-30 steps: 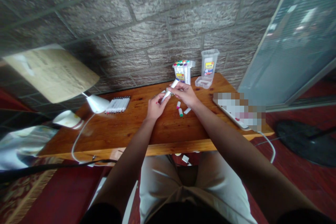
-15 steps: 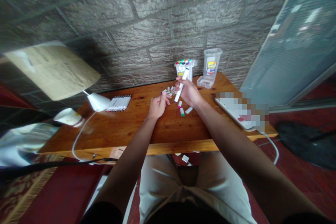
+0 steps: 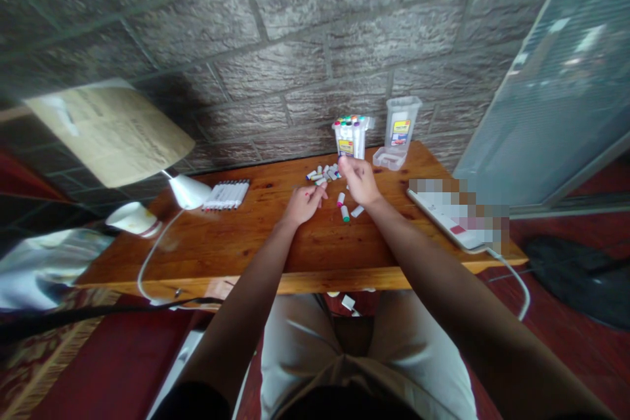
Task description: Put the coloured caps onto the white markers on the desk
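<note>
On the wooden desk my left hand [image 3: 304, 203] rests with its fingers partly bent and apart, just in front of a cluster of loose marker caps [image 3: 331, 172]. My right hand [image 3: 361, 180] is closed like a fist above the desk. Whatever its fingers hold is hidden from this angle. Directly behind it stands a clear box [image 3: 350, 144] packed with upright white markers with coloured ends. Between my hands lie a pink-ended cap [image 3: 341, 199] and a green-ended cap [image 3: 345, 213]. Another pale cap [image 3: 357, 210] is beside my right wrist.
An open clear plastic box [image 3: 401, 121] stands at the back right. Several white markers [image 3: 226, 195] lie in a row at left, by a lamp [image 3: 189, 191] and a paper cup [image 3: 132, 218]. A white device [image 3: 443, 213] with a cable occupies the right end.
The white marker seen in my right hand is no longer visible; that hand has turned and dropped lower. My left hand has shifted slightly right and down, and more caps show behind it.
</note>
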{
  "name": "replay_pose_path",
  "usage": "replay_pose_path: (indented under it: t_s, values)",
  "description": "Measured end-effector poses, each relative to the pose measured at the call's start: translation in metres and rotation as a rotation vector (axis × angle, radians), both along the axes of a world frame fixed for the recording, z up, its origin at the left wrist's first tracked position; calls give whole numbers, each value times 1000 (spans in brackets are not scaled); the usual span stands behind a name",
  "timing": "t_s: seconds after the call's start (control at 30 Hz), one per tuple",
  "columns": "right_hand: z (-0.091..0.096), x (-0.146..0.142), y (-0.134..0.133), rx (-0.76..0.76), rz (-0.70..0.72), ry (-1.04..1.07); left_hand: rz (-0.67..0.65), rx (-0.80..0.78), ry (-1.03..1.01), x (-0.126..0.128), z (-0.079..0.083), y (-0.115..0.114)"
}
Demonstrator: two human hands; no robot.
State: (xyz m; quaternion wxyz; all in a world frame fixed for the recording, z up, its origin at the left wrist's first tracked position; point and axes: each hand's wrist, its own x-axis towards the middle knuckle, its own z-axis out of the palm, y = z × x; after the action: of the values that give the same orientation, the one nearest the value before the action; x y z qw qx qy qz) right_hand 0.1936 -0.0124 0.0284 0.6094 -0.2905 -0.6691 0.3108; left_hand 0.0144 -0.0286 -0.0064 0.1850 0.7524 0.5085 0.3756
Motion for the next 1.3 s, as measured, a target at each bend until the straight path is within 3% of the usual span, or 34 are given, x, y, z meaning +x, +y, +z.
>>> replay_pose_path:
  t_s: [0.17, 0.53, 0.83, 1.03, 1.3]
  values:
    - [-4, -3, 0, -22, 24, -91, -19, 18, 13, -1, -1, 1]
    - [-1, 4, 4, -34, -85, -117, -12, -40, -24, 1, 0, 0]
    - [1, 1, -4, 88, -92, -317, -33, -25, -40, 1, 0, 0]
    - [-2, 4, -1, 94, -181, -248, -17, -30, -29, 2, 1, -1]
    - [-7, 0, 1, 47, -131, -166, -18, -31, -24, 1, 0, -1]
